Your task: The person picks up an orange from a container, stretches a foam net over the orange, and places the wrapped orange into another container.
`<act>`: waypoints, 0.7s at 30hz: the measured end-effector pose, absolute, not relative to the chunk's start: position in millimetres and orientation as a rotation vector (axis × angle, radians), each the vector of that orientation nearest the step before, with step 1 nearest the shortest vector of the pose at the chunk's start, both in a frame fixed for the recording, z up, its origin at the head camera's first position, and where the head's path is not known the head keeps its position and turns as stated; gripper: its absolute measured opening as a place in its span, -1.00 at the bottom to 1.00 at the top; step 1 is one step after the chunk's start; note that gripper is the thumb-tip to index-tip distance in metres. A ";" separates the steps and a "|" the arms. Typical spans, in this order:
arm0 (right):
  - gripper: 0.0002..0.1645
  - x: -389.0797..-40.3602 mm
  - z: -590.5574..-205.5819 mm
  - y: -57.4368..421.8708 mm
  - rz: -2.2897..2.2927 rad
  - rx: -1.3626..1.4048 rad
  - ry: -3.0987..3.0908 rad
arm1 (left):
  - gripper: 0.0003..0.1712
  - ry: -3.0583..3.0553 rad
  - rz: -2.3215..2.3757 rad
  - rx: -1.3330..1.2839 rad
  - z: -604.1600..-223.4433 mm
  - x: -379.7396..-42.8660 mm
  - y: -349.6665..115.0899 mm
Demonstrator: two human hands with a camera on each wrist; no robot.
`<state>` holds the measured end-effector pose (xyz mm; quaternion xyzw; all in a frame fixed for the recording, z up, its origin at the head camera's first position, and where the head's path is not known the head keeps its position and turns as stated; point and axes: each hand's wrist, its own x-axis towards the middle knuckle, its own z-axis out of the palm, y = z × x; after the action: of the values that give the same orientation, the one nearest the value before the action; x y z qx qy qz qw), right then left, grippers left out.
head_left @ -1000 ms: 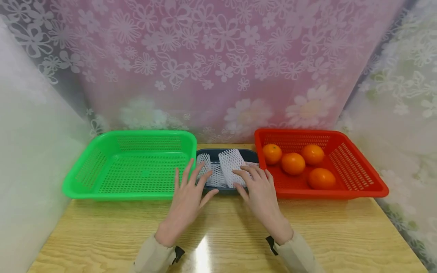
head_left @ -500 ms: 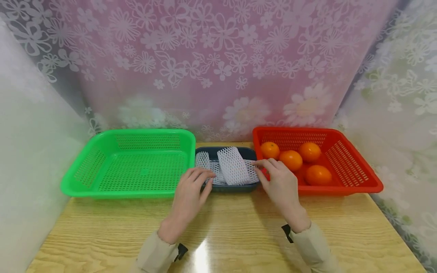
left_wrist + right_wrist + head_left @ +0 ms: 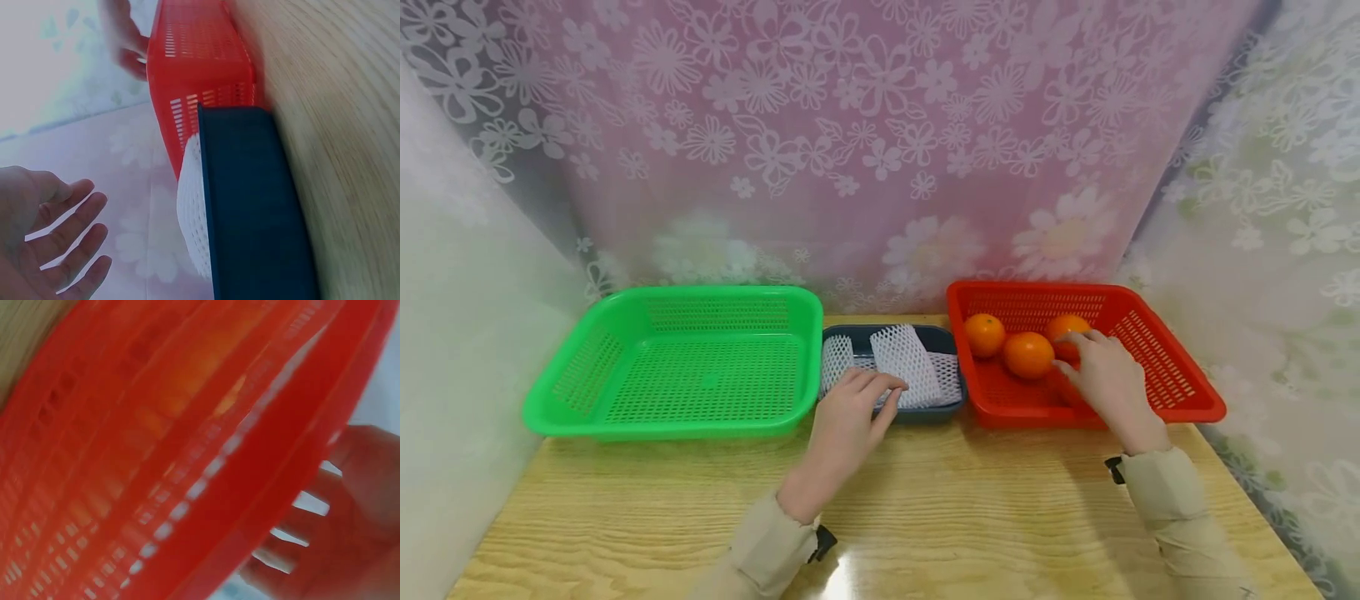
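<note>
- Lower centre: I see the left hand [image 3: 847,421], loosely spread, above white nets [image 3: 907,362].
- Right: the right hand [image 3: 1112,382], held wide, over oranges [image 3: 1028,356] in the red basket [image 3: 1007,415].

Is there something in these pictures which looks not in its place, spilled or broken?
Nothing serious. In the dark tray, one white mesh sleeve lies aslant across others instead of flat beside them. No spill or damage shows; the oranges sit inside the red basket.
</note>
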<state>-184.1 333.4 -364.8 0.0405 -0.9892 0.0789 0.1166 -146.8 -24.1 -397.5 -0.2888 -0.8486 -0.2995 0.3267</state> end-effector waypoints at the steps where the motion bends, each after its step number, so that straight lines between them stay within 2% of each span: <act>1: -0.47 -187.9 -365.1 340.8 0.218 0.109 -2.956 | -0.91 -2.221 -0.789 -0.761 -397.4 -147.8 -21.8; 8: -0.44 -202.2 -369.4 375.3 0.300 0.221 -3.208 | -0.94 -2.219 -0.800 -0.758 -394.9 -151.5 -7.9; 21: -0.26 -207.2 -382.8 381.2 0.416 0.181 -3.290 | -0.92 -2.289 -0.869 -0.793 -392.2 -153.6 17.9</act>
<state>-207.2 381.2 -382.8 0.0544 -0.9866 0.1248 -0.0896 -153.6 17.9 -392.2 -0.2960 -0.8537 -0.3241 0.2802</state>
